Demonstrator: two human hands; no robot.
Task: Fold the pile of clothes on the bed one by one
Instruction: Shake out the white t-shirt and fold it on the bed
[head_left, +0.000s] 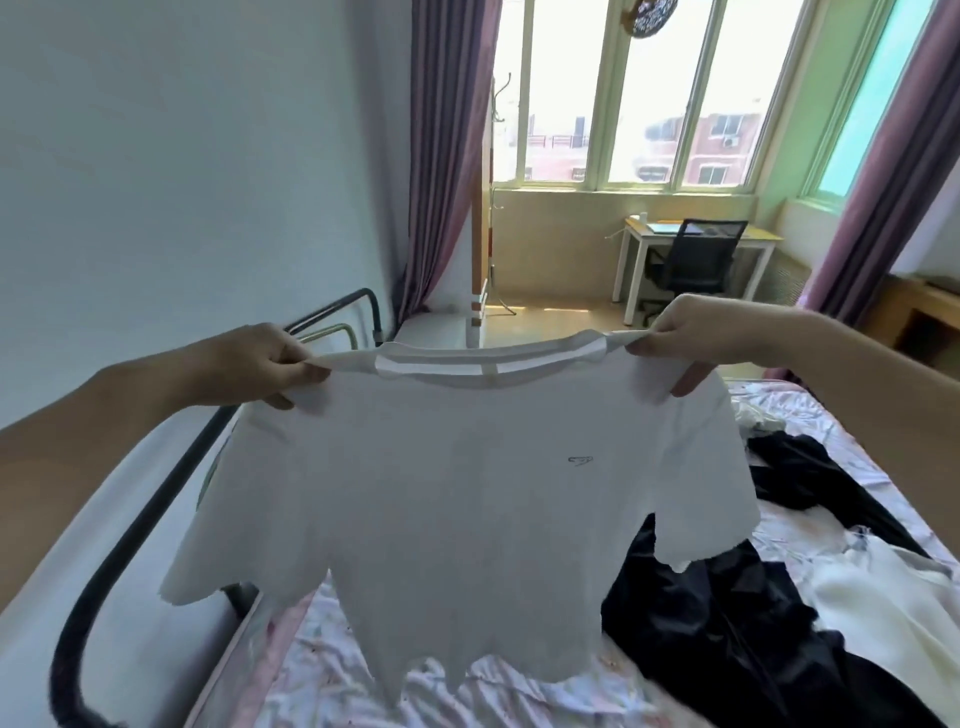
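One white T-shirt (457, 483) hangs spread at mid-frame, pinched at its two shoulders by two hands: the left hand (270, 364) at centre left, the right hand (680, 338) at centre right, both arms outstretched. Its hem hangs just above the sheet (332, 680) at the bottom of the frame. At lower right lie dark clothes (727, 623) and one cream garment (883, 603). A black bed rail (140, 525) edges the lower left; a desk (639, 234) and one chair (696, 260) stand upper right.
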